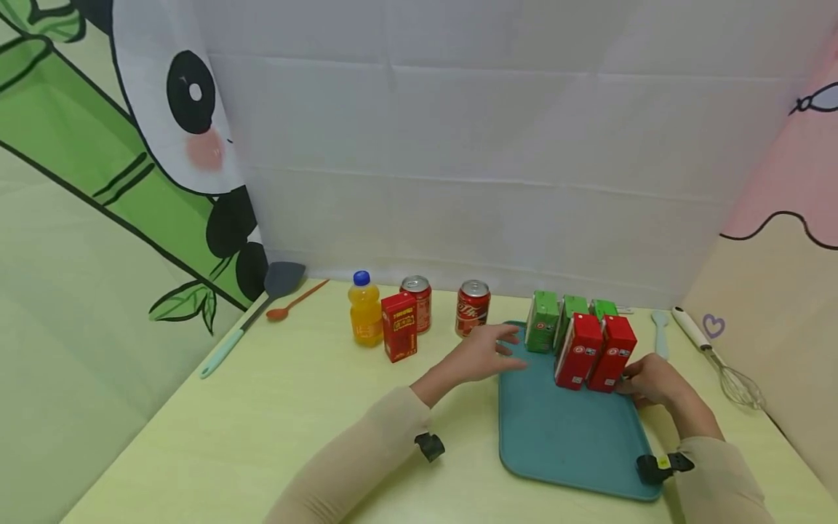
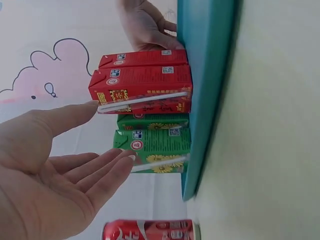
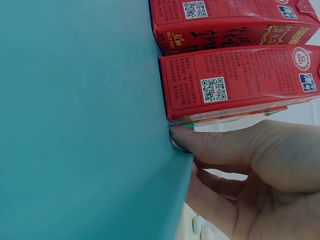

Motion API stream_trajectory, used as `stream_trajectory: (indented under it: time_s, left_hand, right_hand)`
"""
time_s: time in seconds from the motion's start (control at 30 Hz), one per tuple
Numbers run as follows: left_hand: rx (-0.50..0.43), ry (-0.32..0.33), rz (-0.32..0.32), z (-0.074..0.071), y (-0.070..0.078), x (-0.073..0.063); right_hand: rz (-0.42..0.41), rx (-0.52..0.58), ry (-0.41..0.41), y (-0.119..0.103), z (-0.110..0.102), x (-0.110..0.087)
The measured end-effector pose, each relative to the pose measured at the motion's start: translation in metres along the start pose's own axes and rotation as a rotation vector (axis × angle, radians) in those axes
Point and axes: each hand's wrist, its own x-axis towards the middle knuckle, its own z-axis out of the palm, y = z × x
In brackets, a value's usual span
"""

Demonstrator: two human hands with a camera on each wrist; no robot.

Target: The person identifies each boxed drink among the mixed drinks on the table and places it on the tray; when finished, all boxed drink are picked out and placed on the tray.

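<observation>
A teal tray (image 1: 566, 444) lies at the right of the table. On its far part stand three green drink cartons (image 1: 542, 324) in a row, with two red drink cartons (image 1: 579, 353) in front of them. My right hand (image 1: 655, 380) grips the tray's right edge beside the red cartons; in the right wrist view its thumb (image 3: 215, 145) lies on the rim and the fingers go beneath. At the tray's left edge, my left hand (image 1: 487, 354) has its fingers spread and holds nothing. The left wrist view shows that hand (image 2: 55, 185) near the cartons, thumb and fingers apart.
Left of the tray stand two red soda cans (image 1: 473, 309), another red carton (image 1: 399, 327) and an orange juice bottle (image 1: 365, 309). Farther left lie a spatula (image 1: 252, 316) and a red spoon (image 1: 294, 302). A whisk (image 1: 720, 360) and a pale blue utensil (image 1: 660, 335) lie at the right.
</observation>
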Motion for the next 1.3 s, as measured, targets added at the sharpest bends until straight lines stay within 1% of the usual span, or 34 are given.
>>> stream_trajectory:
  time_s: [0.1,0.2,0.27,0.33,0.43,0.5,0.57,0.63,0.73,0.87,0.93,1.0,1.13,1.2,1.3]
  left_hand:
    - [-0.01,-0.021,0.038,-0.009,-0.007,-0.013]
    - [-0.026,-0.037,0.067,-0.023,-0.014,-0.024]
    - [-0.012,-0.04,0.076,-0.034,-0.017,-0.031]
    - [0.031,-0.029,0.079,-0.048,-0.019,-0.039]
    - [0.12,0.022,0.086,-0.071,-0.017,-0.05]
    - [0.182,0.08,0.091,-0.086,-0.015,-0.056]
    - [0.21,0.144,0.097,-0.101,-0.015,-0.061]
    - [0.203,0.202,0.094,-0.113,-0.015,-0.065]
    - [0.165,0.263,0.075,-0.128,-0.018,-0.07]
    - [0.164,0.341,0.031,-0.137,-0.025,-0.072]
    - [0.177,0.355,0.016,-0.139,-0.028,-0.071]
    - [0.183,0.337,-0.013,-0.139,-0.03,-0.069]
    - [0.197,0.266,-0.074,-0.14,-0.033,-0.068]
    - [0.222,0.254,-0.084,-0.141,-0.035,-0.068]
    - [0.276,0.256,-0.086,-0.142,-0.04,-0.067]
  right_hand:
    - [0.001,0.001,0.0,0.001,0.0,0.0]
    - [0.002,0.004,0.007,0.0,-0.001,0.0]
    - [-0.002,0.004,0.003,0.001,-0.001,0.0]
    - [-0.001,0.004,0.002,0.001,0.0,0.0]
    - [-0.001,0.001,0.001,0.003,0.001,0.0]
    - [0.002,-0.001,0.001,0.003,0.001,0.001]
    - [-0.009,-0.001,-0.002,0.003,0.002,0.001]
    - [-0.007,-0.003,-0.007,0.002,0.001,0.001]
    - [-0.001,-0.007,-0.014,0.002,0.0,0.001]
    - [0.006,-0.01,-0.016,0.002,0.0,0.001]
    - [0.002,-0.017,-0.016,0.003,0.0,0.0]
    - [0.014,-0.019,-0.013,0.003,-0.001,0.0]
    - [0.029,-0.016,-0.018,0.002,-0.001,0.001]
    - [0.036,-0.012,-0.019,0.001,-0.001,0.001]
    - [0.027,-0.013,-0.015,0.001,0.0,0.003]
